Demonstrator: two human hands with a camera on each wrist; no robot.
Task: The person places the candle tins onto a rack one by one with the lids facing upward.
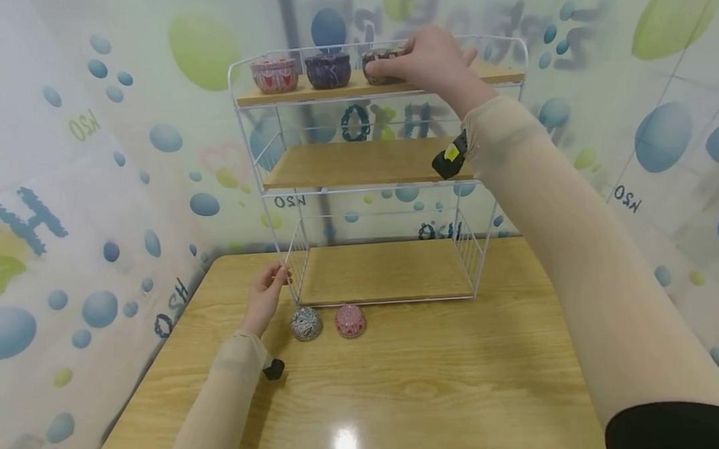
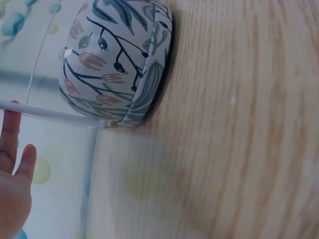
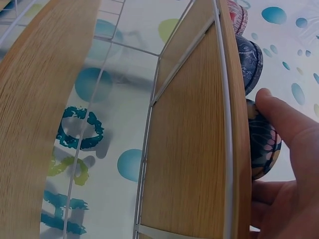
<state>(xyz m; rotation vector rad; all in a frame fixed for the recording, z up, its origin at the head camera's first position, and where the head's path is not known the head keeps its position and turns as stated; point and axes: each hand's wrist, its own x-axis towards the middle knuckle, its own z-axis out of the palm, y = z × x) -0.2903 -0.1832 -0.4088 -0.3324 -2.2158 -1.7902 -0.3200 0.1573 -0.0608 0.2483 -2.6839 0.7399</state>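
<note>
A dark patterned tin (image 1: 383,66) is held by the right hand (image 1: 433,64) on the top shelf (image 1: 497,74) of a white wire rack (image 1: 487,246), third in a row after a pink tin (image 1: 274,75) and a dark blue tin (image 1: 328,70). The thumb and fingers are curled round its side, as the right wrist view also shows, with the thumb lying across the tin just above the shelf's front edge.

To do this step well, the tin is best kept flat on the board, just beside the blue one but not knocking it, and well behind the front wire (a tilted base could roll off). The grip should be eased only once the tin sits level.

The left hand (image 1: 266,292) rests with relaxed fingers against the rack's lower left post, holding nothing, which probably steadies the frame. Two more tins, a grey leaf-patterned tin (image 1: 306,323) and a pink floral tin (image 1: 349,321), lie on the tabletop (image 1: 463,381) just in front of the rack.
</note>
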